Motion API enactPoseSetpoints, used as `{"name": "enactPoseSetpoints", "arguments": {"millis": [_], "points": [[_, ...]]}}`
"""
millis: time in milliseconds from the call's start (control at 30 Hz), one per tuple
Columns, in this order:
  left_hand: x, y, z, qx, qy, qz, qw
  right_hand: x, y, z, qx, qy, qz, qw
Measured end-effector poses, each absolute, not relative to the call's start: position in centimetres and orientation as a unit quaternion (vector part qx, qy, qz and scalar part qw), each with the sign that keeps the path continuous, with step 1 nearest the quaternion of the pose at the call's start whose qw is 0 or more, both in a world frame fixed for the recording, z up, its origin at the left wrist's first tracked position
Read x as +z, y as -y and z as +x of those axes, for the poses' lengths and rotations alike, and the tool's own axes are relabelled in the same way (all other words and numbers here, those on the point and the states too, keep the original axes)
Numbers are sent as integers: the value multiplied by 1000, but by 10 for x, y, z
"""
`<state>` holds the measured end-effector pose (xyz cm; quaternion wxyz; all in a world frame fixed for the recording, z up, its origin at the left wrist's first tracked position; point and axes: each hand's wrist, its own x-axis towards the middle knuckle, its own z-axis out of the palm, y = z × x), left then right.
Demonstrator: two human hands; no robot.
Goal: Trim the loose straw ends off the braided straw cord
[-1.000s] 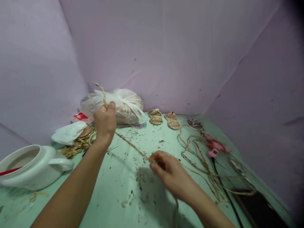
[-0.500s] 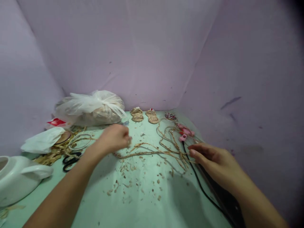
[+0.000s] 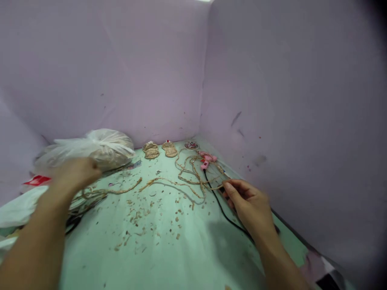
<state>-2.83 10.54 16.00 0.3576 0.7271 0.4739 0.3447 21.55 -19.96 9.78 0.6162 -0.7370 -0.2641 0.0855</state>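
Observation:
Thin braided tan cord (image 3: 190, 183) lies in loose loops on the green table. My right hand (image 3: 244, 197) pinches an end of it between thumb and fingertips, at the right of the view. My left hand (image 3: 80, 171), blurred, is closed above the left side, in front of a white plastic bag; whether anything is in it is hidden. Below and right of it another cord piece (image 3: 123, 191) runs from a tangle of strands. A pink glue gun (image 3: 208, 159) with a black cable lies behind the loops.
Two woven sole-shaped pieces (image 3: 151, 150) and a small round dish (image 3: 191, 145) are at the back. The tied plastic bag (image 3: 111, 151) stands back left. Scraps (image 3: 145, 219) litter the middle. Black scissors (image 3: 73, 221) show partly at left.
The view has turned to the right. My left hand has moved left, away from the cord loops, toward the bag and tangle. My right hand now pinches the cord end.

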Motion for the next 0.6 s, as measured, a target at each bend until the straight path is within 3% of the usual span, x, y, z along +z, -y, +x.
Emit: {"name": "enactPoseSetpoints", "arguments": {"millis": [67, 133, 233, 367, 433, 600], "points": [[173, -126, -43, 277, -574, 767, 79, 94, 199, 216, 83, 246, -722, 642], [172, -118, -39, 244, -550, 796, -64, 88, 197, 214, 76, 218, -706, 669], [147, -60, 1, 270, -431, 861, -26, 80, 189, 215, 51, 204, -703, 679], [103, 25, 78, 146, -273, 947, 88, 82, 175, 230, 55, 276, -745, 605], [91, 40, 113, 28, -232, 969, 76, 88, 169, 240, 42, 281, -745, 603], [87, 20, 177, -60, -158, 986, 11, 91, 161, 250, -12, 221, -714, 665]]}}
